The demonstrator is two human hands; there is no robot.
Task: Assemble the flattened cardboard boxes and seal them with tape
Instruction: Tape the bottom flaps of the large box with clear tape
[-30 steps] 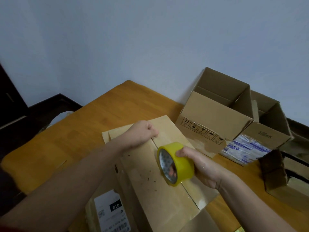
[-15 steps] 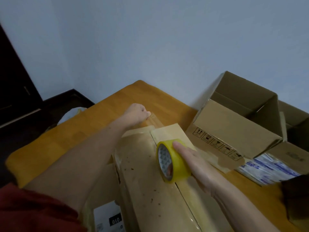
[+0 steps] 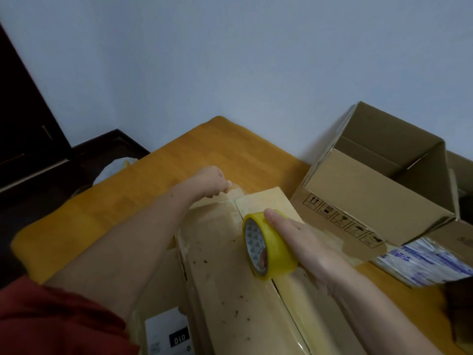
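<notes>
The table (image 3: pixel 204 149) carries it all, and the closed box (image 3: pixel 225 278) lies lengthwise from near to far down the middle, top flaps meeting at the seam (image 3: pixel 290 301). An open box (image 3: pixel 371 190) waits at the far right.

And there's the stretch! A second ago the left grip (image 3: pixel 213 181) sat clenched on the box top just beside the roll; now it is out at the far end, fingers curled and pinching the tape strip (image 3: pixel 234 199) down at the far edge. The right grip (image 3: pixel 299 239) grasps the yellow tape roll (image 3: pixel 271 248), fingers flat across its rim and thumb through the core, standing it on edge over the seam around mid-box.

So the far end looks anchored. My read: the tape has yet to cover the near half of the seam, so this box is only partly sealed.
</notes>
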